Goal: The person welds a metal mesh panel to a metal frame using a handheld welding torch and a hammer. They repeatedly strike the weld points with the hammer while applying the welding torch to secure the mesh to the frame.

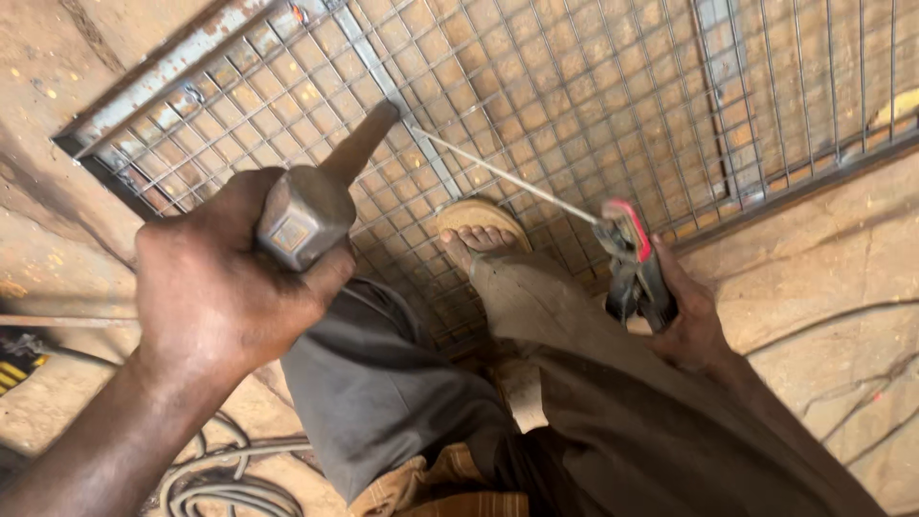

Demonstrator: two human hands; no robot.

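Two hands full: my left hand (215,278) grips a rusty steel chipping hammer (316,206), my right hand (684,321) clamps a red-tipped electrode holder (634,263) whose thin welding rod (507,177) reaches over the rusted wire-mesh metal frame (574,86). I judge my sandalled foot (481,235), planted on that mesh near the rod, risks burns if the tip wanders.

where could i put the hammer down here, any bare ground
Bare ground lies right of the mesh frame, beyond the right hand gripping the electrode holder. Lower left is crowded with cables beneath the left hand gripping the hammer.
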